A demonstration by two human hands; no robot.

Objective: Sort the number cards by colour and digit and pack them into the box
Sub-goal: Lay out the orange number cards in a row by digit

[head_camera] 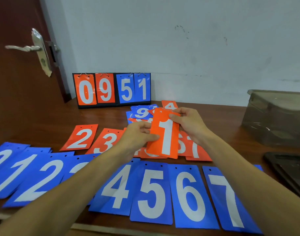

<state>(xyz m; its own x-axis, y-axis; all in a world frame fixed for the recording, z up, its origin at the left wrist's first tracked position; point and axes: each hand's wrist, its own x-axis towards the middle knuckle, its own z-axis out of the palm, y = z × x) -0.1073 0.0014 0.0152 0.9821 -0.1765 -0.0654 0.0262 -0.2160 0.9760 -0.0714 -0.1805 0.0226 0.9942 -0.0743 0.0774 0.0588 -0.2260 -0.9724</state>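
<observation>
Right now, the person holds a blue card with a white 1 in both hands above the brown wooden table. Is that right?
Not quite. The card with the white 1 is orange, not blue. The head view shows the left hand and the right hand both pinching it above the brown wooden table.

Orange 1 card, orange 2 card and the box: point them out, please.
orange 1 card [168, 138], head view, on its white digit.
orange 2 card [80, 137], head view, middle of the card.
box [273, 120], head view, on its near side wall.
</observation>
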